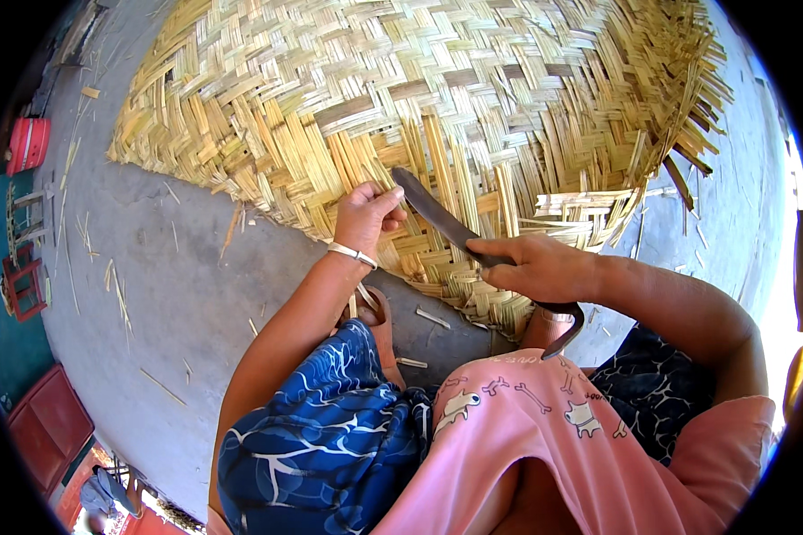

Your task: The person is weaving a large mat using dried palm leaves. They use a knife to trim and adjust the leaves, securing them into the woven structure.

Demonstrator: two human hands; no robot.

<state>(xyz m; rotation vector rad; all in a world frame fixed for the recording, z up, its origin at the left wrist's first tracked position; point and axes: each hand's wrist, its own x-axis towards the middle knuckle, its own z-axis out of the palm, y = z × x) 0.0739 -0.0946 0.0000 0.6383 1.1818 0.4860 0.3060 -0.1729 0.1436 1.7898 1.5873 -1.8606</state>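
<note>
A large woven mat of split bamboo-like strips (pixel 366 111) lies before me, its near corner pointing toward my feet. My right hand (pixel 540 267) is wrapped round a dark curved knife (pixel 437 214). The blade reaches up and left over the mat, and the knife's hooked rear end curls down below my wrist. Close to the blade's tip, my left hand (pixel 366 216) is closed in a pinch at the mat's near edge, a white bangle on its wrist. What the fingers hold is hidden. A thin pale strip (pixel 366 296) shows below that wrist, near my foot.
Grey concrete floor (pixel 187 294) surrounds the mat, scattered with loose strips and shavings. Strip ends stick out along the mat's right edge. Far left are a red container (pixel 28 145), a small red stool-like frame (pixel 23 283) and a dark red chair (pixel 50 426). Someone's leg shows at lower left.
</note>
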